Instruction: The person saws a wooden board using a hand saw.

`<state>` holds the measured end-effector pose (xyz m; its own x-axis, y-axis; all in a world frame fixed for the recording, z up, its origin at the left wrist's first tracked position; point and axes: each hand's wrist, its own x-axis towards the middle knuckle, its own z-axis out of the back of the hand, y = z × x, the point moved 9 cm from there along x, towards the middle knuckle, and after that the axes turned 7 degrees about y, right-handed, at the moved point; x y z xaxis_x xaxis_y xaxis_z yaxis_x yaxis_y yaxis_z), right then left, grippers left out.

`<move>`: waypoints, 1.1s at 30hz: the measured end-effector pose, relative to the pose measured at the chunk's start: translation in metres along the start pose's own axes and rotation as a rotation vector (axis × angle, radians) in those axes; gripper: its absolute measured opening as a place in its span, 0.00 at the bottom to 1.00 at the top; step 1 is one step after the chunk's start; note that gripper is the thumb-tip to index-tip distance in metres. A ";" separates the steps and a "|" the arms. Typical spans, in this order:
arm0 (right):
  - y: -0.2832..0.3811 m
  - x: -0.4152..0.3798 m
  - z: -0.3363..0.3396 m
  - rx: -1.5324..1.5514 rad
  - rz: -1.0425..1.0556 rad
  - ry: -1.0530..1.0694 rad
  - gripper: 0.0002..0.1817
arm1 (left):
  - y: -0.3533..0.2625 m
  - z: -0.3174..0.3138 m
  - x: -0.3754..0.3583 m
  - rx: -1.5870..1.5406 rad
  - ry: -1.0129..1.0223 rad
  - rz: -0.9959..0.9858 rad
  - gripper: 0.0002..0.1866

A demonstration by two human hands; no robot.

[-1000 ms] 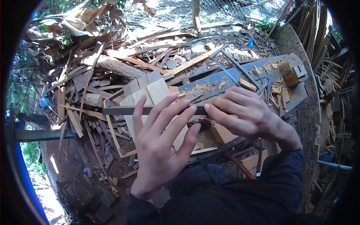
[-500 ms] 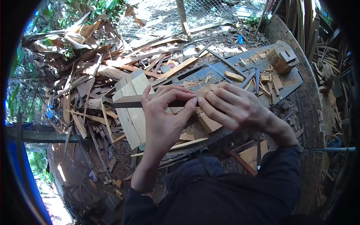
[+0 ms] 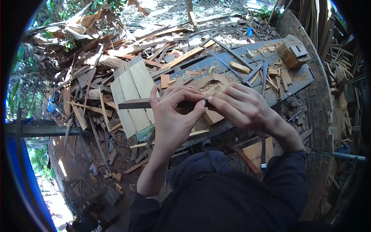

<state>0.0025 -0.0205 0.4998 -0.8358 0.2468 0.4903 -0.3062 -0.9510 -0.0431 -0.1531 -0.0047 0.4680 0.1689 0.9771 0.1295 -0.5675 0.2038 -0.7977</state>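
A narrow dark wooden strip point(image 3: 135, 104) runs sideways in front of my chest, its left end jutting past my left hand. My left hand point(image 3: 176, 112) pinches it between thumb and forefinger, the other fingers curled above. Close beside those fingertips, my right hand point(image 3: 241, 106) is closed, thumb and fingers pressed together at the strip's right end; what lies between them is hidden. Pale joined boards point(image 3: 133, 94) lie just left of my left hand. Beneath both hands is a wooden block point(image 3: 212, 116) with a larger hollowed wood piece point(image 3: 216, 82) behind it.
A dark bench top point(image 3: 297, 79) holds a round wooden block point(image 3: 293, 52), an angled metal tool point(image 3: 265, 77), and small offcuts point(image 3: 286, 77). Scrap wood point(image 3: 89, 77) is heaped at the left. A brick edge point(image 3: 324, 104) curves along the right, and a blue sheet point(image 3: 27, 181) hangs at the lower left.
The view has shifted slightly, and the pale boards appear higher and turned. Both hands keep nearly the same pinching pose around the strip.
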 end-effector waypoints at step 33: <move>-0.014 -0.059 -0.016 0.266 -0.137 0.013 0.17 | 0.011 -0.062 -0.013 0.004 0.071 0.134 0.07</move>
<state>0.0486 -0.0190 0.4571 -0.8016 0.3768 0.4642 -0.2875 -0.9237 0.2533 -0.1119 -0.0184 0.4212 0.1481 0.9888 -0.0197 -0.5916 0.0726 -0.8030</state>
